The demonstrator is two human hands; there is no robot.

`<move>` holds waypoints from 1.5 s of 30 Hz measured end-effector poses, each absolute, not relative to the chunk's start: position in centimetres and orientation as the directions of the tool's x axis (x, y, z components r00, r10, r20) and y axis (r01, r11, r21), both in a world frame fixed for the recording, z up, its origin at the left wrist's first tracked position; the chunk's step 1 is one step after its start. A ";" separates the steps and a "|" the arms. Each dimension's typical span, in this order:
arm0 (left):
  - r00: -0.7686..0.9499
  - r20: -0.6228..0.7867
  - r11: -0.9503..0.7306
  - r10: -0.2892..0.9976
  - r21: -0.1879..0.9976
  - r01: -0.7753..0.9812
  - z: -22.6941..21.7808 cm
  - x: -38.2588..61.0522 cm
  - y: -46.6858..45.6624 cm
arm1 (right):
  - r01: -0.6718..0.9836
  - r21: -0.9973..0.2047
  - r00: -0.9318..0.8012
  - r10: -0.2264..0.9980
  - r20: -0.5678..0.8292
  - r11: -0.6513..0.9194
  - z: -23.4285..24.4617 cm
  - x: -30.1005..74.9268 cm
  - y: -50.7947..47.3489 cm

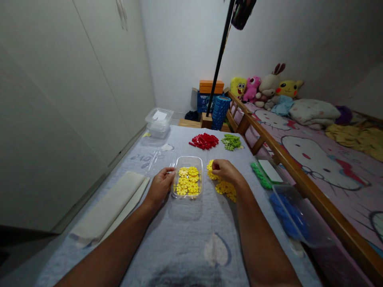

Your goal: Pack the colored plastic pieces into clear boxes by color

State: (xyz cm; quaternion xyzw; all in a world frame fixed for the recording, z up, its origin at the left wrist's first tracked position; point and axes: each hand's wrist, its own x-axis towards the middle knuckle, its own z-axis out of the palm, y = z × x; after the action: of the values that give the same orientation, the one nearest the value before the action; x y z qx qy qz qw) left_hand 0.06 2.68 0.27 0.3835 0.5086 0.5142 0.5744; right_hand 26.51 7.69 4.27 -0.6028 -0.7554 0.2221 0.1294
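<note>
A clear plastic box (pixel 189 160) sits mid-table with several yellow flower-shaped pieces (pixel 188 181) in it. My left hand (pixel 160 186) grips the box's left wall, fingers curled on the rim. My right hand (pixel 226 170) rests closed on a loose pile of yellow pieces (pixel 226 188) just right of the box, fingertips pinched down at the pile's far end; what they pinch is hidden.
Red pieces (pixel 204 141) and light green pieces (pixel 231 142) lie in piles at the far end. A clear lid (pixel 161 158) and an empty clear tub (pixel 158 120) stand far left. Boxes with green (pixel 261 175) and blue pieces (pixel 287 217) sit by the wooden bed rail (pixel 302 181). A folded cloth (pixel 110 207) lies left.
</note>
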 end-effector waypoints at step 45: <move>-0.039 -0.205 0.192 0.978 0.956 -0.223 0.0 0.1 2.9 | 0.991 -0.090 -0.112 0.986 -0.126 0.101 3.6 25.8 7.4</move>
State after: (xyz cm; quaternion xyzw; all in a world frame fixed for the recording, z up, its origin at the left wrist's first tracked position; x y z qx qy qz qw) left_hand 0.10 2.86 0.05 0.3739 0.5049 0.5142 0.5839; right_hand 25.83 7.42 3.55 -0.6662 -0.7417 0.0760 -0.0168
